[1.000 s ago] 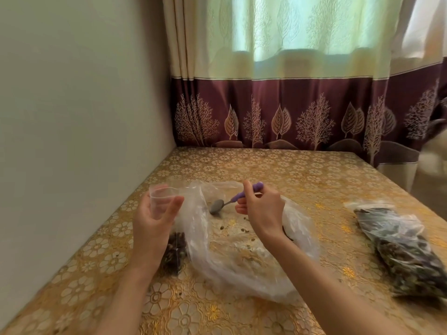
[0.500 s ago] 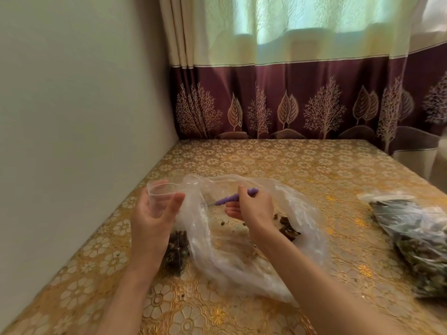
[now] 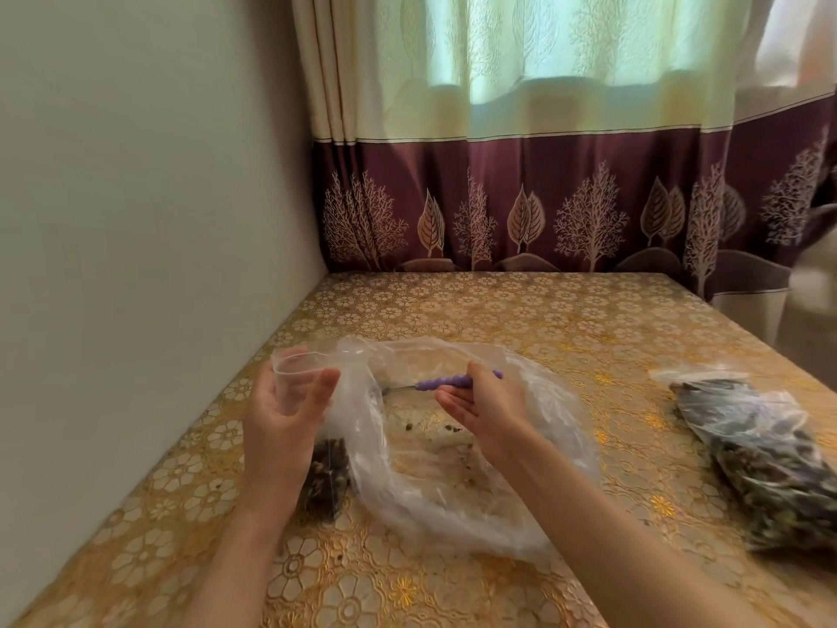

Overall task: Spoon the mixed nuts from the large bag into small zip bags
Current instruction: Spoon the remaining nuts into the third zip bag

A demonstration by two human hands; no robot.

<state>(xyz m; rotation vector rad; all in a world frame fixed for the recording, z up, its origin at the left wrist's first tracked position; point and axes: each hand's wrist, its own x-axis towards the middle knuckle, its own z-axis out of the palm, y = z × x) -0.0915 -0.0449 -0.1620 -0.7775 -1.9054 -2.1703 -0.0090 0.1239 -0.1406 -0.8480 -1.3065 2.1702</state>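
Nut transfer at the tabletop (image 3: 521, 319): both hands engaged.

The left hand (image 3: 283, 417) has its grip curled round the open mouth of a small zip bag (image 3: 312, 428), which stands upright with dark nuts in its bottom. The right hand (image 3: 482, 396) pinches the purple handle of a spoon (image 3: 441, 383), bowl end inside the large bag (image 3: 453, 446). That bag lies open between the forearms, nearly empty. Filled bags (image 3: 765, 455) lie well apart, far right.

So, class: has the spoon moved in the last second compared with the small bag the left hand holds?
Yes. The spoon has dipped lower into the large bag; its bowl, earlier raised near the small bag, is now hidden behind plastic.
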